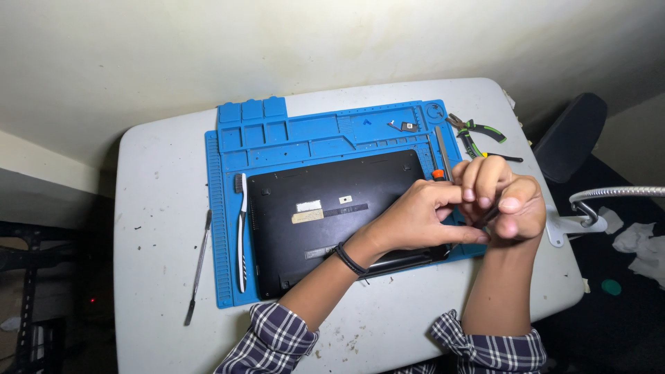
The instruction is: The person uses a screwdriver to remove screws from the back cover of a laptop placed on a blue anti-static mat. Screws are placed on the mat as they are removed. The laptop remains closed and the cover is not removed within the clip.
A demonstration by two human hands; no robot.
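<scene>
Both hands meet over the right edge of the black laptop, lying bottom-up on a blue silicone repair mat on the white bench. Left hand w/ fingers curled, right hand closed in a loose fist; something thin and dark pinched between them, can't tell what. Green-handled pliers lie beyond, toothbrush on mat's left.

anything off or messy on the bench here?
Mostly tidy. The laptop lies bottom-up and slightly skewed on the blue mat. Dark specks dot the white table near the front edge. A metal pry tool lies off the mat.
</scene>
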